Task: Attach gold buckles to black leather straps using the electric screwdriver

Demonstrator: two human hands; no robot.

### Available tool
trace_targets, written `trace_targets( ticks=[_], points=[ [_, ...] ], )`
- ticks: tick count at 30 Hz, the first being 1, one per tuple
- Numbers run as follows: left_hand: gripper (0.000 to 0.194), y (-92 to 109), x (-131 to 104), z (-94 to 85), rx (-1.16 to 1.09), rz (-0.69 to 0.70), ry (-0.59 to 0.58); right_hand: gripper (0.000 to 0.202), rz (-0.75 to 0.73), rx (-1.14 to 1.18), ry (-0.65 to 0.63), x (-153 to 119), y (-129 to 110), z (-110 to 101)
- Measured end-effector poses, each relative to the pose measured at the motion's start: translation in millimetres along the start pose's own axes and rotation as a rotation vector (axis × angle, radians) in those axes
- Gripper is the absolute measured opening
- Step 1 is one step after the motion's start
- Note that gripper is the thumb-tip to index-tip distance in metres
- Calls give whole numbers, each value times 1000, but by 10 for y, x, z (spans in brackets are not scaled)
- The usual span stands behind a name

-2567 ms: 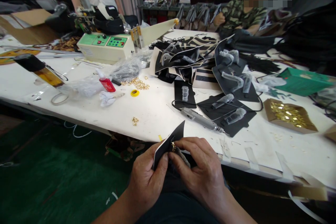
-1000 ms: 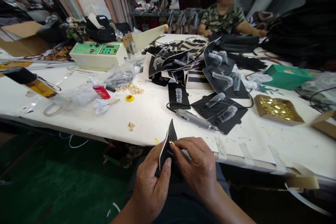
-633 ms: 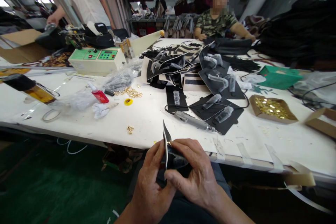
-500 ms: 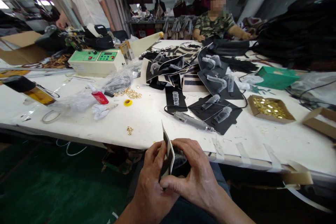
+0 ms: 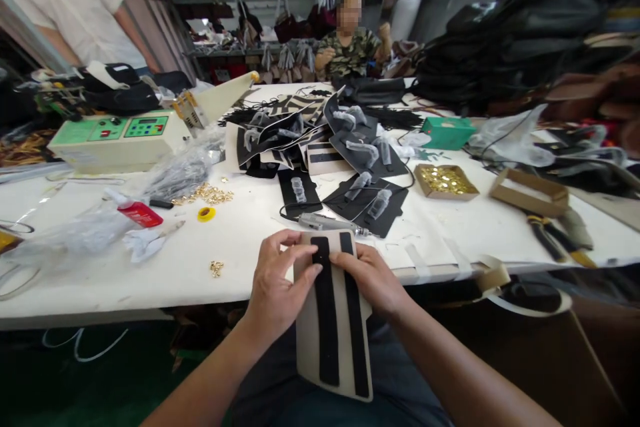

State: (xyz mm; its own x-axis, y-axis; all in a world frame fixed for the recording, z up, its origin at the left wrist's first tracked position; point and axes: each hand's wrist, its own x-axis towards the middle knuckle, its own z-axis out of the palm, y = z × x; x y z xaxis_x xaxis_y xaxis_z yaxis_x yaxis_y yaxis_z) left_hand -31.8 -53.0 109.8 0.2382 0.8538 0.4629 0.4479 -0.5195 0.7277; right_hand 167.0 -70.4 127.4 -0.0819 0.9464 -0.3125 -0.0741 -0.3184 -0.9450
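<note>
A beige panel with two black strips (image 5: 327,333) is held upright over the lap, its striped face toward me. My left hand (image 5: 280,280) grips its left edge, thumb and forefinger at the top of the left strip. Wrapped round the right edge, my right hand (image 5: 373,277) has its thumb on the face between the strips; its other fingers are hidden behind. Just beyond the panel's top lies a grey pen-like tool (image 5: 325,221). Small gold pieces (image 5: 216,269) sit on the table to the left.
Black panels with plastic-wrapped parts (image 5: 370,203) are heaped mid-table. A carton of gold discs (image 5: 445,181), a green box (image 5: 447,132) and pliers (image 5: 547,237) lie right. A red bottle (image 5: 140,212) and control box (image 5: 120,140) stand left. A person (image 5: 350,47) sits across.
The panel, edge-on before, now shows its striped face. Both hands have moved up and apart onto its upper edges. The view has swung right, and the person across has raised their hands.
</note>
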Motion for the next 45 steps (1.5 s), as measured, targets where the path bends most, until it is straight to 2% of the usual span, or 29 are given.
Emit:
trace_targets(
  ticks=[2,4,6,8,11,13,19,24,27,31,34,39,45],
  points=[
    [45,-45,133,88,-159,-127,-43,27,38,61,0,9,24,-80],
    [70,-75,208,163,-412,-327,-158,25,63,87,12,1,54,-141],
    [83,-99,240,220,-646,-508,-269,24,80,96,19,-11,87,-182],
    [77,-120,247,262,-782,-612,-317,23,93,108,21,-16,121,-208],
    [57,-150,236,315,-832,-688,-322,23,112,117,30,2,180,-234],
    [52,-173,225,351,-844,-720,-313,24,127,113,36,35,225,-252],
    [57,-301,237,452,-832,-791,-271,24,157,79,-18,209,359,-323],
    [58,-419,328,489,-823,-885,-288,24,81,-182,12,368,337,-397],
    [54,-422,378,468,-764,-917,-338,28,15,-252,40,427,292,-449],
    [54,-388,406,407,-695,-1015,-471,27,69,-228,-60,474,314,-489],
    [55,-428,415,417,-652,-1055,-497,25,80,-284,-98,539,375,-489],
    [54,-620,423,591,-500,-1009,-439,19,49,-560,-14,687,445,-465],
    [47,-714,417,686,-200,-842,-486,18,30,-775,20,733,424,-404]
  ],
)
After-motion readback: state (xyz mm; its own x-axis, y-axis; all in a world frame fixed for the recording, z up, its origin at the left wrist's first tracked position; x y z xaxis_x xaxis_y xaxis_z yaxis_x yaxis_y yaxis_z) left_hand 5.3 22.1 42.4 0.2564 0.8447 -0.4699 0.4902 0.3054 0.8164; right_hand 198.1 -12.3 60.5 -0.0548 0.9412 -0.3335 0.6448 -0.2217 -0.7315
